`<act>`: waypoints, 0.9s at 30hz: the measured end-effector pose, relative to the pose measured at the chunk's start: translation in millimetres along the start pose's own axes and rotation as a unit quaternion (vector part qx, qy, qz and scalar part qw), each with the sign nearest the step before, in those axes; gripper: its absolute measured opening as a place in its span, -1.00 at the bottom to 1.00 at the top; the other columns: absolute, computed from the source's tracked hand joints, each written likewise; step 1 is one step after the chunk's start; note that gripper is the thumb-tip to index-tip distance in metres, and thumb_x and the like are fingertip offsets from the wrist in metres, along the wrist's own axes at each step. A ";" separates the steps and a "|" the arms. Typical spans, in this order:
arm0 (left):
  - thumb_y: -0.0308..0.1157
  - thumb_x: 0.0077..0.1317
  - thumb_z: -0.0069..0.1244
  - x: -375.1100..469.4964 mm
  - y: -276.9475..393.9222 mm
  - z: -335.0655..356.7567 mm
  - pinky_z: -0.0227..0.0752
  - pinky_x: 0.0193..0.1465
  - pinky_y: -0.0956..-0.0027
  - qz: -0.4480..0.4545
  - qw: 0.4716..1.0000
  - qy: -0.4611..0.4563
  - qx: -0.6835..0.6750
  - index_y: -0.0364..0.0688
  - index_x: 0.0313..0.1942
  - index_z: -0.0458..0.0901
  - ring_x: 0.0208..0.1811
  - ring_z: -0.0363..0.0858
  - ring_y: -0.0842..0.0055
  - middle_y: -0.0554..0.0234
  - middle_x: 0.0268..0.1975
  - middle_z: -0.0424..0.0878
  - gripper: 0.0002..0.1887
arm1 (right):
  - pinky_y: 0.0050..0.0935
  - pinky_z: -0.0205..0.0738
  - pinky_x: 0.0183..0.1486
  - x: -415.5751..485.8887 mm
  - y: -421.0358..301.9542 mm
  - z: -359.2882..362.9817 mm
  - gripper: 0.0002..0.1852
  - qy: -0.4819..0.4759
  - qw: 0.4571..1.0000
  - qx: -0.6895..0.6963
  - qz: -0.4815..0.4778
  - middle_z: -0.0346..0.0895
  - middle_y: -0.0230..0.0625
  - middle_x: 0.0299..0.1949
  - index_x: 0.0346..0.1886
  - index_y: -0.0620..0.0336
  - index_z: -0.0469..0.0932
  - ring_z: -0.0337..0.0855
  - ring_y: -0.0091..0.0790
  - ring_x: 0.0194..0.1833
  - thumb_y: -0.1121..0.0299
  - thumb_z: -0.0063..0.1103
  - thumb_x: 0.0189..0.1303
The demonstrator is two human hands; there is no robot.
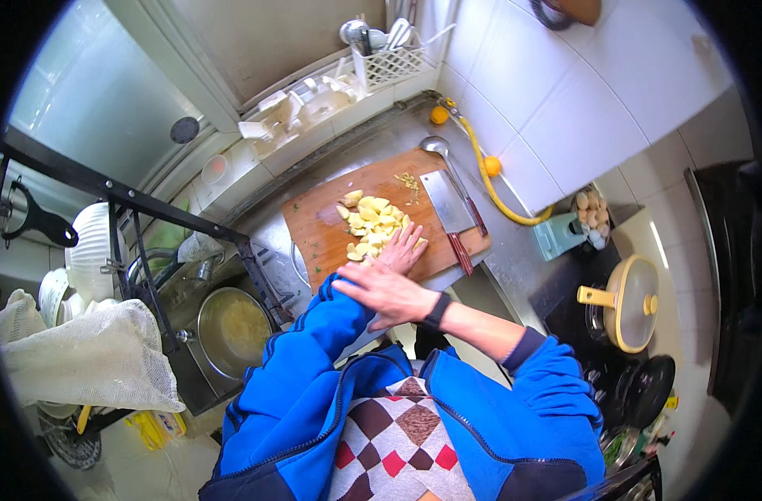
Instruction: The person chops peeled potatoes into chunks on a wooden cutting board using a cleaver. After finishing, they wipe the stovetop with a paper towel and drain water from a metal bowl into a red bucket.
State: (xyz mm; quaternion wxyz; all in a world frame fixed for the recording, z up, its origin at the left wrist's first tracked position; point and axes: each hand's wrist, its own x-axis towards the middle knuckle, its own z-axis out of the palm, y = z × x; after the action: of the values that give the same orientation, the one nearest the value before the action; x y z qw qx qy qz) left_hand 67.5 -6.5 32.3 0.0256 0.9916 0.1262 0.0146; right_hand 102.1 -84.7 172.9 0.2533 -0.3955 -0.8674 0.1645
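Observation:
My left hand point(403, 252) lies with spread fingers at the lower right edge of a pile of cut potato chunks point(369, 219), on a wooden cutting board point(318, 219). Nearer to me, my right hand point(390, 293), with a black wristband, crosses over my left wrist by the blue sleeve cuff; its fingers are apart and hold nothing. To the right of the pile, a cleaver point(446, 200) with a reddish handle rests on the board, its handle over the board's edge. A metal ladle point(457, 175) lies beside it. Small chopped yellowish bits point(408, 185) lie near the board's far side.
A steel pot point(233, 332) with cloudy contents stands in the sink at left, below a black metal rack point(136, 199). A yellow hose point(490, 181) runs along the tiled wall. At right are a bowl of eggs point(592, 213) and a lidded cream pan point(632, 304) on the stove.

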 end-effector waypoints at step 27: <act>-0.06 0.38 -0.05 0.5 42.6 -58.0 0.31 0.26 0.26 -0.247 0.609 0.161 -0.737 -0.34 0.14 0.45 0.14 0.51 0.33 0.00 0.09 0.56 -0.47 | -0.23 0.46 -0.09 -297.3 -153.2 -69.3 -0.60 0.286 0.939 -0.062 0.179 0.62 -0.16 -0.25 -0.07 0.16 0.59 0.62 -0.15 -0.15 0.17 0.28 0.03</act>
State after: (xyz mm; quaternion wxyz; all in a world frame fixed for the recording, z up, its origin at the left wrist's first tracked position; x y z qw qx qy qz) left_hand 76.5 -44.8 92.5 0.7294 0.5510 0.3149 0.2553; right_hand 215.3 -404.6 212.0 0.4319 -0.5894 -0.6819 0.0333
